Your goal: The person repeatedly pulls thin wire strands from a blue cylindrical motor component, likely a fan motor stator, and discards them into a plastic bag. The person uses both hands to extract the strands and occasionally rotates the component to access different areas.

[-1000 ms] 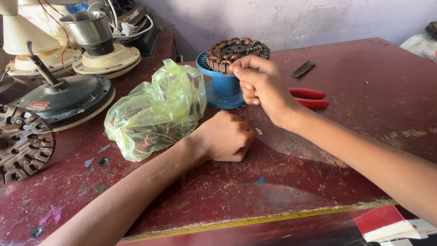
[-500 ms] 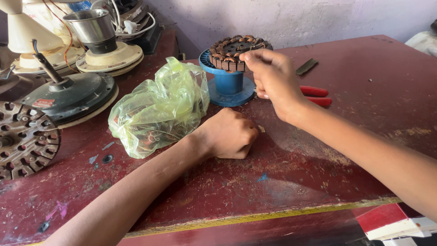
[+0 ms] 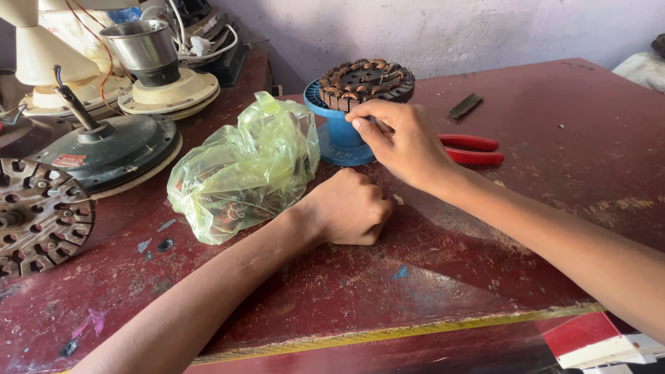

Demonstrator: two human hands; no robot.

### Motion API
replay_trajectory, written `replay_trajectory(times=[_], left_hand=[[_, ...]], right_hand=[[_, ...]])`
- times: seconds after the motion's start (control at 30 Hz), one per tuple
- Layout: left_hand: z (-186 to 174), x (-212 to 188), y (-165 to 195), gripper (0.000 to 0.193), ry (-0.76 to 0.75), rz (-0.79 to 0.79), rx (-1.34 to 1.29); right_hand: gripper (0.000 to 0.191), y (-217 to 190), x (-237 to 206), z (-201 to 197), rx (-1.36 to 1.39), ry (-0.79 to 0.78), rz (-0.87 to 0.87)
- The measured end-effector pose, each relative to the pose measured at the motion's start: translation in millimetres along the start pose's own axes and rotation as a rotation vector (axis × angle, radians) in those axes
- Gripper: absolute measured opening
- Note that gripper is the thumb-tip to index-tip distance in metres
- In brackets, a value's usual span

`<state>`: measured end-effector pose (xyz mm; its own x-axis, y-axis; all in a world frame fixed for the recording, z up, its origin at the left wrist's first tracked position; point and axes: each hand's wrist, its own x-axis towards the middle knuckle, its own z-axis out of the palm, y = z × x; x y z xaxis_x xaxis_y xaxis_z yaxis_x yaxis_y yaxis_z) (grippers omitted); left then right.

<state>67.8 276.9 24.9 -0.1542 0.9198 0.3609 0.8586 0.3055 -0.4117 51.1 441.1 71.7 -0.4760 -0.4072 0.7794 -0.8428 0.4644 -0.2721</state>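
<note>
A: What is laid out around the blue stand [image 3: 341,142]?

B: It is borne by a dark red worktable [image 3: 554,201]. Left of the stand a dark fan motor housing [image 3: 107,149] is seen, and further left a slotted rotor disc [image 3: 38,215]. A crumpled green plastic bag [image 3: 242,173] lies just beside the stand on its left. Red-handled pliers [image 3: 471,149] lie to its right, partly hidden by the hand.

A: And the wound stator [image 3: 367,82]?

B: It is seated on top of the stand, its copper coils uppermost.

A: How are the hands placed?

B: The right hand [image 3: 402,142] is pressed against the stator's near edge, thumb and forefinger pinched together at the windings; whether a wire is held cannot be told. The left hand [image 3: 350,208] is closed in a fist, resting on the table in front of the stand, touching the bag; nothing can be seen inside it.

A: What has changed?

B: Over the last second the right hand has been kept at the stator's rim, shifted only slightly; the left fist has not been moved. Fine work at the windings appears to be under way.
</note>
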Motion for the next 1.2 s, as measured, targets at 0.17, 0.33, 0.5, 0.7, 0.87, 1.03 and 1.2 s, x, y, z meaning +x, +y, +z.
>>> replay_trajectory(times=[0.17, 0.33, 0.5, 0.7, 0.87, 1.03, 1.2], left_hand=[[-0.5, 3.1, -0.3, 0.022, -0.072, -0.029, -0.007], [-1.2, 4.1, -0.3, 0.021, 0.002, -0.007, -0.022], [-2.1, 6.4, -0.8, 0.022, -0.052, -0.029, -0.037], [-1.0, 6.9, 0.2, 0.019, 0.009, -0.017, -0.051], [-1.1, 6.8, 0.3, 0.019, -0.017, -0.02, -0.049], [-2.6, 7.6, 0.4, 0.019, 0.024, -0.003, -0.052], [-4.7, 4.0, 1.0, 0.018, 0.026, -0.009, -0.056]], right_hand=[[0.013, 0.0, 0.8, -2.5, -0.09, -0.03, 0.113], [0.013, 0.2, -2.8, -2.2, -0.084, 0.025, 0.058], [0.014, -0.3, 0.3, -2.0, 0.122, 0.065, 0.067], [0.021, -8.4, 2.7, -11.1, 0.527, 0.111, 0.406], [0.028, -14.2, 8.7, -14.3, 0.597, 0.104, 0.553], [0.027, -8.8, 6.6, -15.3, 0.627, 0.046, 0.527], [0.021, 6.0, 4.4, -5.3, 0.296, 0.01, 0.05]])
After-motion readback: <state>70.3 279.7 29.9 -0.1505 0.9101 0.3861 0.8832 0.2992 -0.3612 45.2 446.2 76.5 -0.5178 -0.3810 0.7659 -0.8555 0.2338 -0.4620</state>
